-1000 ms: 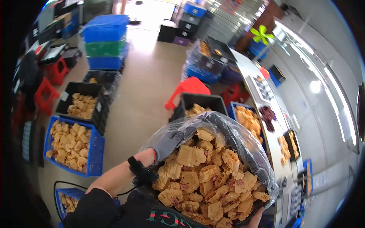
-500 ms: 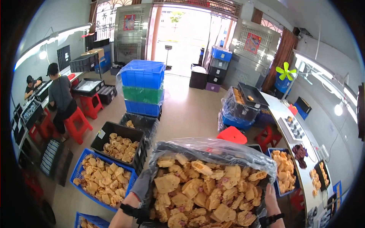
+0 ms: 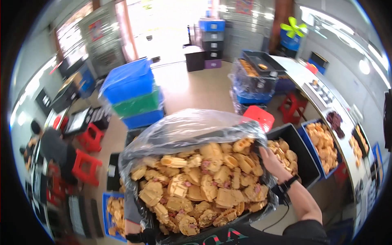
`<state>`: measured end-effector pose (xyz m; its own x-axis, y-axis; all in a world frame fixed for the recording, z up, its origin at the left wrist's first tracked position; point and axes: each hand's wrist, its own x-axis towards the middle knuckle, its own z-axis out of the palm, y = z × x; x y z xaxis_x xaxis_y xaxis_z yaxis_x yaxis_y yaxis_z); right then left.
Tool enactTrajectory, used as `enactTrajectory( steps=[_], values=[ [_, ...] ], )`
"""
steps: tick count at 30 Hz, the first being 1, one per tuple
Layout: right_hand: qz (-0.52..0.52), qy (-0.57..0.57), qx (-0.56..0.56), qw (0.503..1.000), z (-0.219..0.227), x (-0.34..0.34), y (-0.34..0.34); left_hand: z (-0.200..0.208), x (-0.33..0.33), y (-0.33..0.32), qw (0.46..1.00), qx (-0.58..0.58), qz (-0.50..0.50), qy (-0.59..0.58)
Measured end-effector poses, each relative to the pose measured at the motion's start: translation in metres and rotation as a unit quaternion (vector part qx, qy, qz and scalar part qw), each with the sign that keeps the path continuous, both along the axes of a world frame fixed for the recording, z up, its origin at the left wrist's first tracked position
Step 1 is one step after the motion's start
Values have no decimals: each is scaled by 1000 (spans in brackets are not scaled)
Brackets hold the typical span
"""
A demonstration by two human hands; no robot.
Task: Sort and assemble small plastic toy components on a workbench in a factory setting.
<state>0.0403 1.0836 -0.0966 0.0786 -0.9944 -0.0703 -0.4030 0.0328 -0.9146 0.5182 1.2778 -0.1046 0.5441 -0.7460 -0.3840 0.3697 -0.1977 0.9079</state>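
Note:
A black plastic bin lined with a clear plastic bag (image 3: 192, 122) is held up in front of my body, heaped with tan moulded plastic parts (image 3: 200, 183), some with pinkish patches. My right hand (image 3: 272, 163) is closed round the bin's right rim, with a strap on the wrist. On the opposite side, my left hand (image 3: 132, 208), in a grey glove, supports the bin's wall; its fingers are mostly hidden. The liner bulges up loosely along the far edge and hangs over the sides.
Right of the bin, a black crate (image 3: 312, 167) and a blue crate (image 3: 338, 163) hold similar parts by a long white table (image 3: 296, 73). A red stool (image 3: 260, 116) stands ahead. Stacked blue and green crates (image 3: 134, 92) stand left; two people work beyond.
My view has turned rightward, and the held bin has moved closer to my body. More of the right-hand black crate shows; the left crates are now largely covered.

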Motion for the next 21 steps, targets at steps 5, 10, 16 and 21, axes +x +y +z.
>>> enactTrajectory(
  steps=[5, 10, 16, 21],
  values=[
    [30, 56, 48, 997, -35, -16, -26, 3, -35, -41, 998, -9, -63, -18],
    [86, 54, 36, 994, -19, -20, -59, 16, -56, -21, 999, 21, -33, -26],
    [137, 46, 55, 988, 2, -12, -103, 47, -75, -23, 998, 52, 2, -27],
    [156, -7, -3, 988, 25, -22, -114, 80, -103, -39, 996, 84, -12, -8]
  ],
)
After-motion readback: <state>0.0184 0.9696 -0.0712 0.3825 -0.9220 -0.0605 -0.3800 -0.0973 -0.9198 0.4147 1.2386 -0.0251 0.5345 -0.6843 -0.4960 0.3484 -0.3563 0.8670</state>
